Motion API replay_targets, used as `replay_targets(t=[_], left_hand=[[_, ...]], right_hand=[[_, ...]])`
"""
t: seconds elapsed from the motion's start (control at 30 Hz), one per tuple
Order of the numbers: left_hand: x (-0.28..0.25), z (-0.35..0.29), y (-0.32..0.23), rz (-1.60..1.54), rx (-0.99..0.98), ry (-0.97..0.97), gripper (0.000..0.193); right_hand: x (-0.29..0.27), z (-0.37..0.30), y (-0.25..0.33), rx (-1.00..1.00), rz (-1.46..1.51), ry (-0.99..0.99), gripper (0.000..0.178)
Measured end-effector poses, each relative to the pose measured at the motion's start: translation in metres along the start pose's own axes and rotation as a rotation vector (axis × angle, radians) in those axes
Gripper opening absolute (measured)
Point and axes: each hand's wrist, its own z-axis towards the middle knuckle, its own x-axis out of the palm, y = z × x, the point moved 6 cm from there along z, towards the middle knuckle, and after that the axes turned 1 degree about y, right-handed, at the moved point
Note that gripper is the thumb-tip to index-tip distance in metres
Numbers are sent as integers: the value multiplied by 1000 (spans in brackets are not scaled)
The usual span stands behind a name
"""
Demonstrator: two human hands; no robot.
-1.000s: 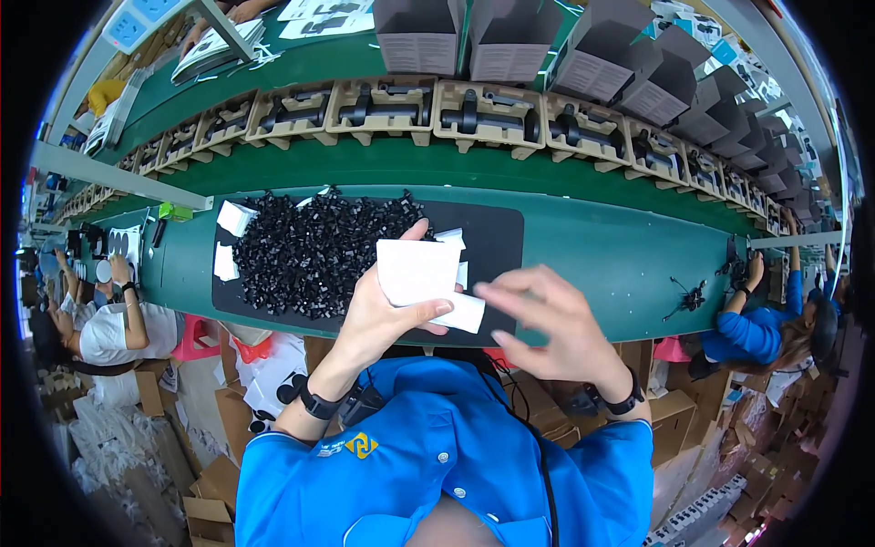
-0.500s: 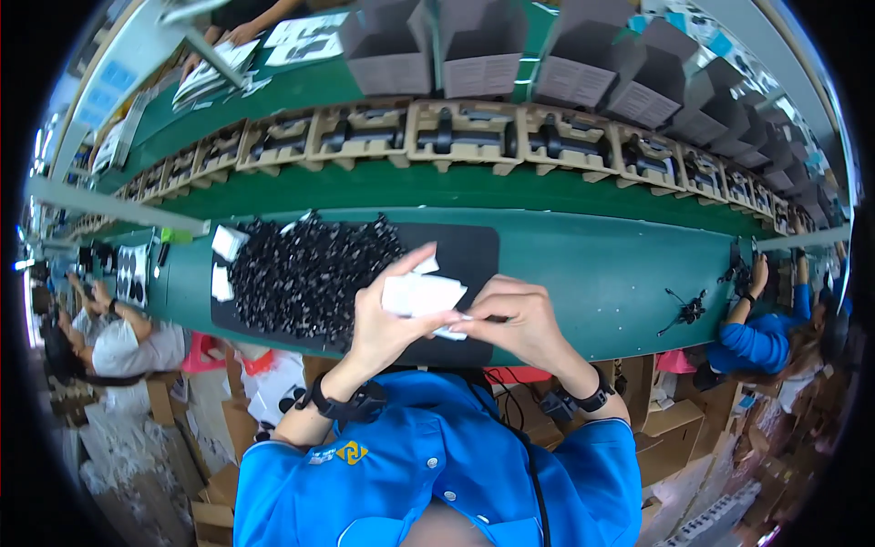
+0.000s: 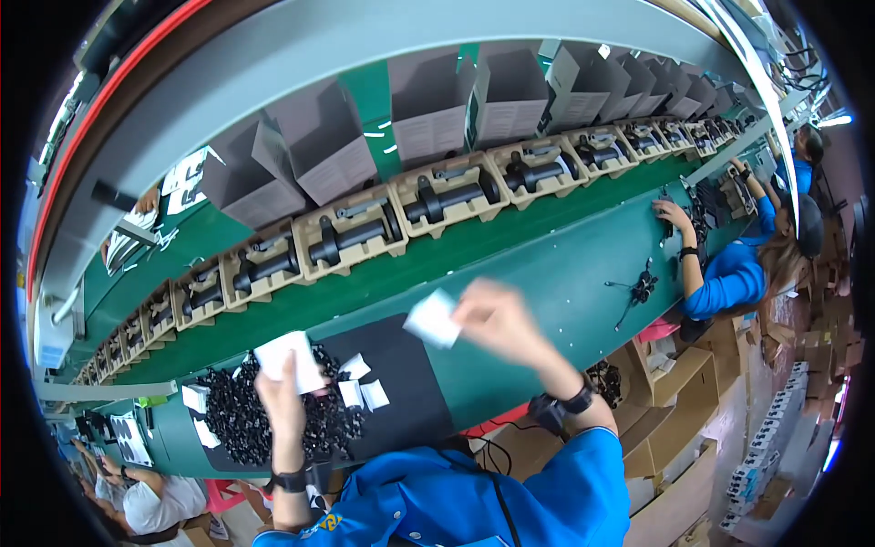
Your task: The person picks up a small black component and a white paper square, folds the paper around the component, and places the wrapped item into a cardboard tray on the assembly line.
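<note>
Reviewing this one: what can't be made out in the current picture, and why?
In the head view:
Left hand: most fingers hidden behind the white sheets; how many sheets is unclear.
Right hand: blurred, so its exact grip on the white slip is unclear.
Black parts: partly covered by the left hand and white sheets; individual shapes too small.

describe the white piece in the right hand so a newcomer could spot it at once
On the long green table, find the black mat. Near its far right corner, the right hand holds a motion-blurred white piece. It alone is in that hand; other white pieces lie beside the heap of black parts or are in the left hand.
</note>
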Motion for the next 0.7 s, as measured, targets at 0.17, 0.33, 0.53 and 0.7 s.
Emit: replay_targets(t=[0.17, 0.33, 0.53, 0.7], left_hand=[[-22, 4, -5, 45, -33, -82, 33], [-41, 2, -8, 93, -4, -107, 35], [-75, -6, -2, 57, -21, -218, 34], [-86, -15, 1, 46, -30, -216, 33]], right_hand=[[-98, 81, -126, 53, -990, -572, 10], [-85, 122, -206, 128, -1167, -441, 12], [-74, 142, -232, 397, -1214, -309, 11], [-93, 147, -254, 656, -1345, -152, 22]])
